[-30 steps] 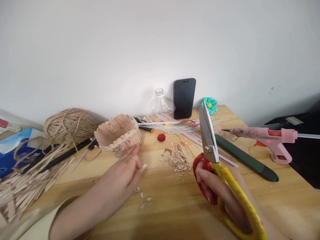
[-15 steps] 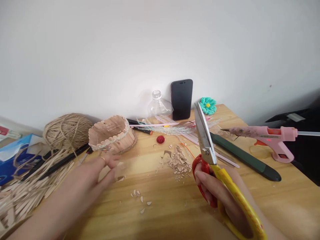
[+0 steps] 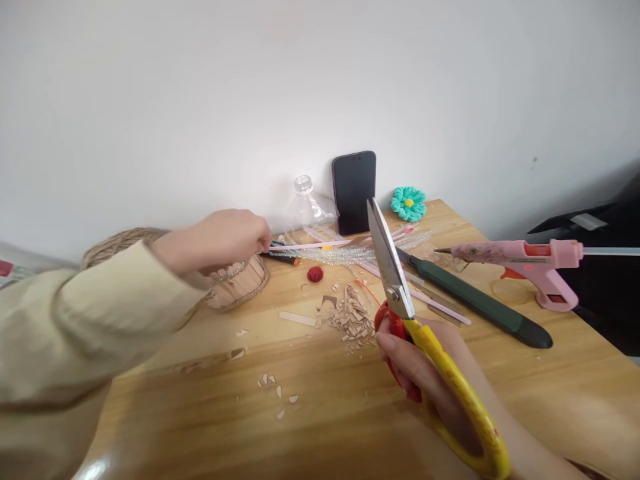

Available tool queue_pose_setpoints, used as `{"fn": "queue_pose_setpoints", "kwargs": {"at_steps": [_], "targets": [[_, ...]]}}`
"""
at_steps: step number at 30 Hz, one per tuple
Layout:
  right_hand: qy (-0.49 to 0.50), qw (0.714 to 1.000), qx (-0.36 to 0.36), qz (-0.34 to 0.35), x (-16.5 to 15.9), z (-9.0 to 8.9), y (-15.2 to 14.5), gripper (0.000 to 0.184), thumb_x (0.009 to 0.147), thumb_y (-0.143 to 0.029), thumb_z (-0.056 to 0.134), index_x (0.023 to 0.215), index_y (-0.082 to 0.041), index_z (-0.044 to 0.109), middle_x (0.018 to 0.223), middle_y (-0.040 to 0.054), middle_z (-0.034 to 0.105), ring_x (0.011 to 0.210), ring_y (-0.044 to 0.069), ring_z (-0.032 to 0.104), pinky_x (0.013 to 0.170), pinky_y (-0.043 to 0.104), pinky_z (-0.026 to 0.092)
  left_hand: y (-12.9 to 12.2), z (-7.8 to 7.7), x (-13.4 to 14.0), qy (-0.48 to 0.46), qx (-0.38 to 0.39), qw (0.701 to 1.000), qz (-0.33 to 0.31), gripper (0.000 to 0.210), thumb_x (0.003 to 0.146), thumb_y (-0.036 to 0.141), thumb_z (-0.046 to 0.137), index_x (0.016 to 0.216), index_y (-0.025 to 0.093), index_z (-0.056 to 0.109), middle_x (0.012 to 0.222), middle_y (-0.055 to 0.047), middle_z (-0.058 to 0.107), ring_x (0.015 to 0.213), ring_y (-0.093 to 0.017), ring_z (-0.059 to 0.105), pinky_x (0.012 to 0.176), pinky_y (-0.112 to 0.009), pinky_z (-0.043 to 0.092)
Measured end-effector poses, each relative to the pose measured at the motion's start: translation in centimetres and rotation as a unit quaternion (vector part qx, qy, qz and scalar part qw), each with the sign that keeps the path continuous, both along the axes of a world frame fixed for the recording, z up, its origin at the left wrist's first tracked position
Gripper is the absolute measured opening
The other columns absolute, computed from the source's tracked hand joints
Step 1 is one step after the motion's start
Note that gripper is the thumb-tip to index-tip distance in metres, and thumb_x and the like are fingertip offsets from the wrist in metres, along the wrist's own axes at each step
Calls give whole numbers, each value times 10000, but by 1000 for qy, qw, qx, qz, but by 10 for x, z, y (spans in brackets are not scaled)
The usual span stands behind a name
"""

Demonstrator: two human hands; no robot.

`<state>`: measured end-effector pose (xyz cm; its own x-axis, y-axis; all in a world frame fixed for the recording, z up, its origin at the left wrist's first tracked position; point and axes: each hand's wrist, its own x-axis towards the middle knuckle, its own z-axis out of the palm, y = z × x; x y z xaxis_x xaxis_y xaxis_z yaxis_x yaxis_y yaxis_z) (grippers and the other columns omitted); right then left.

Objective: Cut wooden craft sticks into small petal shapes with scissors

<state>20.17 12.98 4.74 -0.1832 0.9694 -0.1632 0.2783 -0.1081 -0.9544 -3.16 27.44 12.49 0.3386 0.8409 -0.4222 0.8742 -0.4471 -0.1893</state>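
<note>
My right hand (image 3: pixel 425 363) is wrapped round the red and yellow handles of a pair of scissors (image 3: pixel 395 280). The metal blades are together and point up. At the back left, my left hand (image 3: pixel 225 237) reaches over a small wooden-slat basket (image 3: pixel 245 283) with a beaded trim, hiding much of it. Its fingers are pinched at the left end of a pink strip (image 3: pixel 310 246) and some sparkly silver strands (image 3: pixel 345 255); what is between them, if anything, I cannot make out. A short wooden stick (image 3: pixel 299 319) lies beside a pile of wood chips (image 3: pixel 353 313).
Along the wall stand a cut clear bottle top (image 3: pixel 313 210), a phone (image 3: pixel 354 193) and a turquoise crocheted flower (image 3: pixel 409 204). A pink glue gun (image 3: pixel 540 260) and a dark green cutter-like tool (image 3: pixel 480 300) lie right. A red rolled piece (image 3: pixel 315 274) sits mid-table; twine (image 3: pixel 120 243) is left.
My left hand has moved up and away from the table front to the strands behind the basket, its fingers now closed. A wooden stick now shows by the chips. The scissors stay held.
</note>
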Motion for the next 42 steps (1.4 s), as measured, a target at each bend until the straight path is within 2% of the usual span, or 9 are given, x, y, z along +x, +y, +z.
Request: {"fn": "queue_pose_setpoints", "kwargs": {"at_steps": [2,5,9,12,18,24,29,35,42], "targets": [[-4,1000,6,4,-1,0,0,318,826,-328,467,549,-224,352,456,-71,356,393,85,329,377,220,266,23,-3,4,34,-41,998,12,318,646,153,487,842,218,729,859,-42,733,700,-203,619,625,-261,423],[3,1000,7,10,-2,0,-1,301,827,-299,468,562,-225,344,450,-81,339,382,79,325,376,215,270,40,-9,8,66,-62,995,38,312,583,163,517,795,220,739,843,-45,739,688,-203,626,597,-248,416],[32,999,11,31,-3,5,-1,293,809,-321,456,559,-225,339,479,-78,328,385,74,319,365,211,263,41,-12,12,100,-42,991,77,241,536,164,537,680,171,729,734,-104,725,655,-250,624,553,-282,406],[41,998,14,39,-4,8,0,295,795,-322,472,557,-225,328,504,-71,320,410,78,324,371,209,253,42,-12,14,102,-35,990,94,174,522,190,584,640,183,711,723,-96,718,645,-257,623,544,-287,410],[34,999,13,30,-3,7,0,310,792,-320,488,549,-226,320,484,-73,315,412,83,306,368,211,235,49,-23,16,93,-7,993,65,108,450,237,712,505,191,631,637,-124,681,714,-324,617,600,-334,431],[45,998,28,34,-3,7,0,280,801,-288,451,555,-225,333,495,-71,320,415,80,298,372,211,251,47,-32,16,72,8,997,11,100,458,153,680,533,170,617,707,-134,662,695,-322,614,608,-348,412],[50,998,33,28,-3,10,1,281,801,-306,460,559,-226,342,499,-69,320,416,82,315,373,213,264,46,-30,12,71,0,997,6,41,511,192,625,546,171,623,641,-120,644,648,-287,600,587,-327,390],[40,998,26,33,-5,10,1,285,793,-329,462,556,-228,341,501,-72,311,411,81,317,366,212,273,47,-26,5,21,-11,1000,-20,104,589,205,533,615,194,633,604,-42,618,571,-194,530,545,-280,337],[18,999,24,25,-5,6,0,308,799,-340,475,546,-228,339,469,-72,318,392,81,330,348,209,265,59,-27,-9,-44,-5,999,14,67,582,215,578,594,187,638,577,-9,620,546,-152,506,525,-242,331]]}}
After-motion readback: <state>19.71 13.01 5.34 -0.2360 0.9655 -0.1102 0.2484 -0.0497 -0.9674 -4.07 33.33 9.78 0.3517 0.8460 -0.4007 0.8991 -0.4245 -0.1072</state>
